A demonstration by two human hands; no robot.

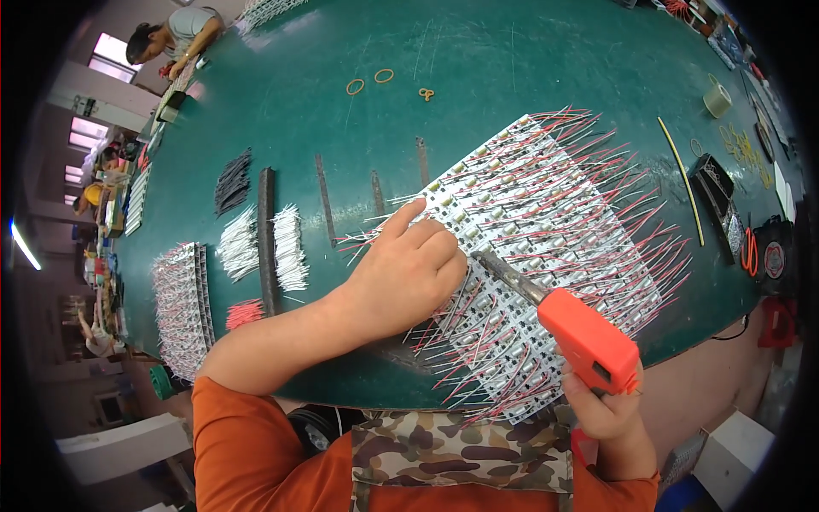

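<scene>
Closest to you, your right hand (607,408) is wrapped tight around the orange handle of a soldering tool (563,316). Its dark metal tip points up and left, onto the white strips (546,222) with red and white wires sticking out of them. The strips lie side by side in a big slanted mat on the green surface (478,68), right in front of you.

Your left hand (408,269) rests on the left edge of that mat. Its grip is loosely curled, with one finger pointing out flat; you cannot tell if it pinches a wire underneath. The tool tip sits just beside this hand.

Many strips already have wires on them, so a lot of the work looks done. How many joints are left is too small to see.

Farther left lie loose piles of white wires (290,247), red wires (245,312) and black wires (232,181), plus another stack of strips (181,307). That looks like more work waiting.

Far away, rubber bands (368,81) lie on the green, and another person (175,38) works at the far corner.
</scene>
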